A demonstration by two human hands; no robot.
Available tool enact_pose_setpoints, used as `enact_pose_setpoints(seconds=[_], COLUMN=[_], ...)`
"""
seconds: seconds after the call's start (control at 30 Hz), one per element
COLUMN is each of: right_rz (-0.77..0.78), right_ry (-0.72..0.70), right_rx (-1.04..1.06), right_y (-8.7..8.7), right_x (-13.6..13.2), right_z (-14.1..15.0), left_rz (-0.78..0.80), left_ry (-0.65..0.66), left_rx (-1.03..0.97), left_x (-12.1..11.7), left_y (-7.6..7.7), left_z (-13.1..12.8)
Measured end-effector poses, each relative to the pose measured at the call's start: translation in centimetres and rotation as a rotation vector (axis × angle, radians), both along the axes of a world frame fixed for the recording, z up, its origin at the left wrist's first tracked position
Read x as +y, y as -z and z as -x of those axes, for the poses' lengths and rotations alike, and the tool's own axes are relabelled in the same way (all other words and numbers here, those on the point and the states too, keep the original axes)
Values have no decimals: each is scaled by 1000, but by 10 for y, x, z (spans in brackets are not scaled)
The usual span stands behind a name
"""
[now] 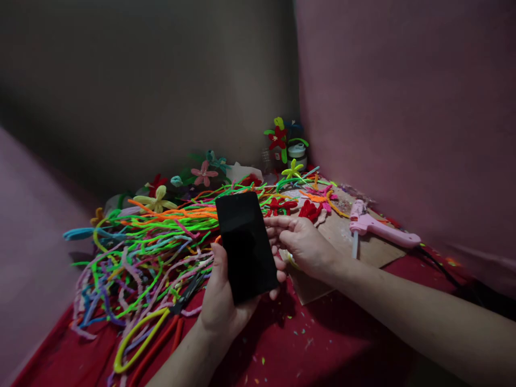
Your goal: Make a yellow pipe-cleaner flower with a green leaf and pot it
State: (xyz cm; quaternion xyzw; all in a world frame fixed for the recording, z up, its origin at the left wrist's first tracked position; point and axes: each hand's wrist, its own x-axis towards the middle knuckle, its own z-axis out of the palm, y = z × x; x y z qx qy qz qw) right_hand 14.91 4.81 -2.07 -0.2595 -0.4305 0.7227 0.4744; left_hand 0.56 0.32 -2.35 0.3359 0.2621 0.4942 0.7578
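Note:
My left hand [226,301] is wrapped around a black smartphone [246,247], thumb on one side and fingertips showing along the other. The phone is held upright with its dark screen facing me. My right hand [302,242] is at the phone's upper right edge, its fingers curled and touching that edge; some fingertips are partly hidden. Behind and left of the phone spreads a heap of colourful pipe cleaners [173,226]. Scissors with yellow and red handles [141,338] lie beside my left wrist.
A pink hot glue gun [379,228] rests on a brown board [338,236] at the right. Pipe-cleaner flowers [203,173] and a lidded jar [297,156] stand along the back. Small scraps dot the red tablecloth [314,344]. Walls close in behind and at the right.

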Motion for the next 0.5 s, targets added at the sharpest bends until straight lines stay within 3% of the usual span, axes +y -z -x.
enact_pose_setpoints(seconds=[0.13,0.5], right_rz=[-7,23], right_ry=[121,120], right_rx=[-9,67], right_y=[-3,1], right_x=[-6,-14], right_z=[3,1], left_rz=[-20,-68], left_ry=[21,29], left_rx=[0,-7], left_x=[2,2], left_y=[-2,1], left_z=[2,5])
